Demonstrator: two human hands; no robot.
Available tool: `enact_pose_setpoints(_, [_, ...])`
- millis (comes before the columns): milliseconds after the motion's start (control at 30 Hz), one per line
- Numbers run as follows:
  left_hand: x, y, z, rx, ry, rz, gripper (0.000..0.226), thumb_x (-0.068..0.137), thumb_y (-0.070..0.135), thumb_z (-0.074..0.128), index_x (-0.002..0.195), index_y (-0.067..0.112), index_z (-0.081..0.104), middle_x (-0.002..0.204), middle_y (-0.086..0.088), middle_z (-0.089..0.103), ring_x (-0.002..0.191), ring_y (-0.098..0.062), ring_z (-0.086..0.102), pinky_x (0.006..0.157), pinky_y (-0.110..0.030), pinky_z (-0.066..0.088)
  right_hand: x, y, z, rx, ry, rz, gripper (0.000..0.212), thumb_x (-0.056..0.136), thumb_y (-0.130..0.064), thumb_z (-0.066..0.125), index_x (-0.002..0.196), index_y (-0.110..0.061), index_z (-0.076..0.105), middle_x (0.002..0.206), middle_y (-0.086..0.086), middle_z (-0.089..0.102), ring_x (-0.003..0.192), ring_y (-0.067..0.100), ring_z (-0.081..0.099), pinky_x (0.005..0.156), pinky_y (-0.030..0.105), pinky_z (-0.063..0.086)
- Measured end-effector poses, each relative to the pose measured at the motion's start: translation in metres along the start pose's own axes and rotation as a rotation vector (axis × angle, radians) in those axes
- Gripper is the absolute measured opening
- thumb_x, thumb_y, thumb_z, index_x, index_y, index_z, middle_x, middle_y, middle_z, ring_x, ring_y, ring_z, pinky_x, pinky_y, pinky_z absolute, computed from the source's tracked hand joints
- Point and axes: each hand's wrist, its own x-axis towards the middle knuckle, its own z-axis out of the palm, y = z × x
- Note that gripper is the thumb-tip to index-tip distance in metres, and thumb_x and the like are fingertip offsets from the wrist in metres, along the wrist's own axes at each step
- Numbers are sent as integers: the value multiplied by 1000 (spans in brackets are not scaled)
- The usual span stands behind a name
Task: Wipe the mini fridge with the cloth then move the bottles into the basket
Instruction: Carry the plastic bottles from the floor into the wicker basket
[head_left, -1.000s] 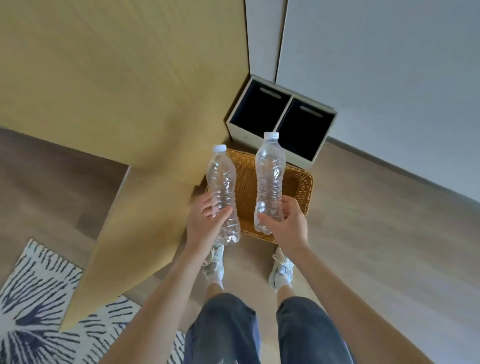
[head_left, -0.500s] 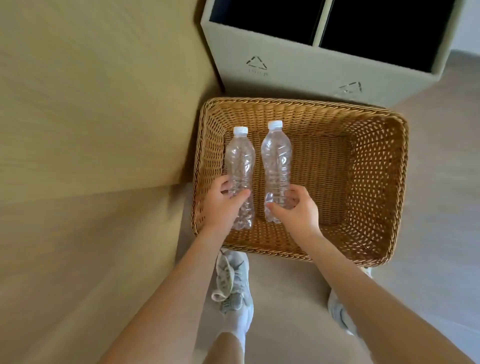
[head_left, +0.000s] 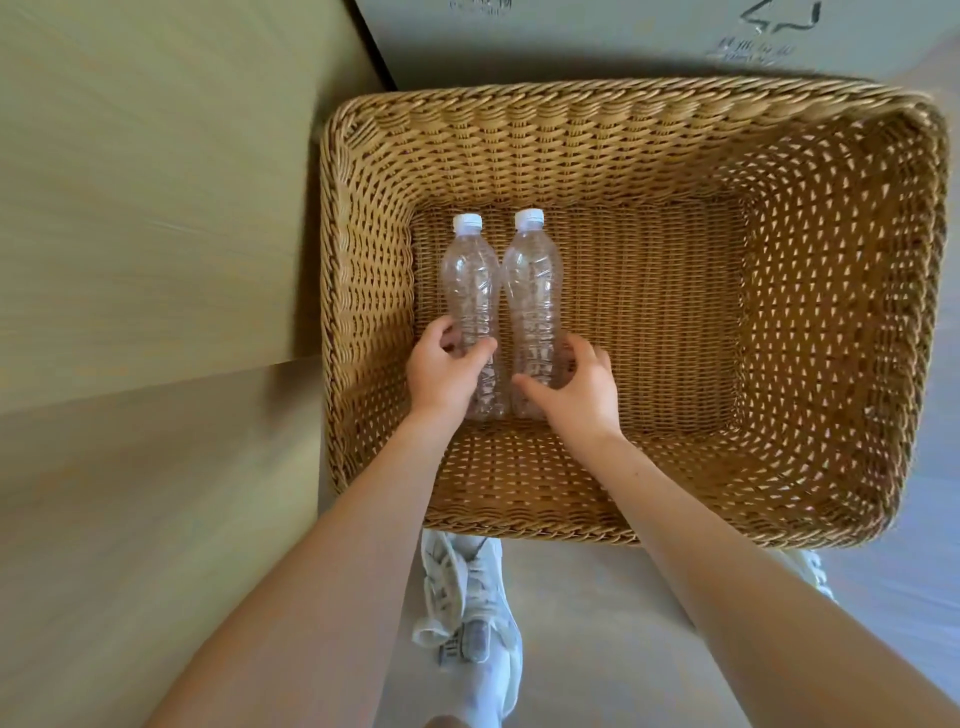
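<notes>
Two clear plastic bottles with white caps lie side by side on the floor of a woven wicker basket (head_left: 841, 312), at its left end, caps pointing away from me. My left hand (head_left: 441, 371) wraps the lower part of the left bottle (head_left: 469, 280). My right hand (head_left: 576, 387) curls around the lower part of the right bottle (head_left: 533, 283), fingers loosely around it. Both bottles touch each other. The mini fridge and the cloth are out of view.
A light wooden cabinet side (head_left: 156, 208) stands close against the basket's left rim. A grey bin with a recycling mark (head_left: 675, 31) sits just behind the basket. My white sneakers (head_left: 467, 613) stand on the floor in front of it.
I have bent lower and closer to the basket. Both bottles went from upright in my hands above the basket to lying on its bottom, side by side and touching.
</notes>
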Motion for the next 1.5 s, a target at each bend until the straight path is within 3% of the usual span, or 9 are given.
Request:
enact_pose_setpoints(167, [-4,4,-1,142,1,63,60,87,32,74,140,14,51,97,23,55,97,-8,60,68,-9,41,-1,-7,-2,-168,-13,-29,96,76,-58,74,152,-18,30,144,7,43,132,27,40,109,41,41])
enact_pose_setpoints(233, [-7,7,-3,217,-33,85,67,89,35,72,145,12,45,119,9,64,111,-13,58,86,-20,48,-4,-13,-6,-246,-14,-46,97,77,-63,70,152,-17,29,146,8,41,135,28,37,109,42,39])
enact_pose_setpoints(300, [-12,14,-9,317,-74,77,81,90,42,69,153,10,30,146,-8,52,131,-23,51,107,-35,44,-9,-20,-12,-271,-6,-77,93,81,-63,66,152,-16,28,147,8,40,135,29,37,108,43,38])
enact_pose_setpoints(367, [-21,26,-18,401,-77,103,89,91,46,66,157,11,17,157,-11,37,142,-28,39,115,-41,35,-18,-31,-21,-252,22,-141,82,87,-58,62,151,-18,31,145,7,43,133,27,39,107,42,39])
enact_pose_setpoints(467, [-47,54,-40,475,-11,291,85,92,40,65,157,15,16,156,-9,38,141,-25,39,112,-38,34,-39,-58,-48,-231,90,-251,64,94,-49,57,147,-18,39,142,4,50,131,23,43,105,39,41])
enact_pose_setpoints(600, [-108,120,-82,522,77,547,54,94,31,63,142,13,45,127,-5,61,117,-22,56,95,-31,45,-90,-117,-108,-208,202,-406,48,96,-40,56,137,-14,52,131,3,59,122,22,51,101,37,44])
enact_pose_setpoints(967, [-397,376,-264,502,225,991,29,98,23,58,117,2,62,108,-11,66,98,-25,61,77,-32,53,-357,-343,-340,-264,349,-676,44,95,-34,53,132,-11,56,124,5,63,115,22,52,97,36,47])
enact_pose_setpoints(1233, [-583,463,-373,452,374,1233,41,99,33,50,127,4,60,121,-10,66,112,-23,61,96,-28,47,-548,-427,-462,-412,544,-854,48,96,-36,58,137,-13,56,131,5,61,124,22,50,102,37,42])
enact_pose_setpoints(1500, [-654,450,-386,640,370,1167,62,96,49,38,139,8,55,136,-8,61,125,-27,58,104,-38,46,-596,-417,-491,-433,537,-889,58,97,-51,40,144,-19,49,143,3,53,136,26,44,110,44,37])
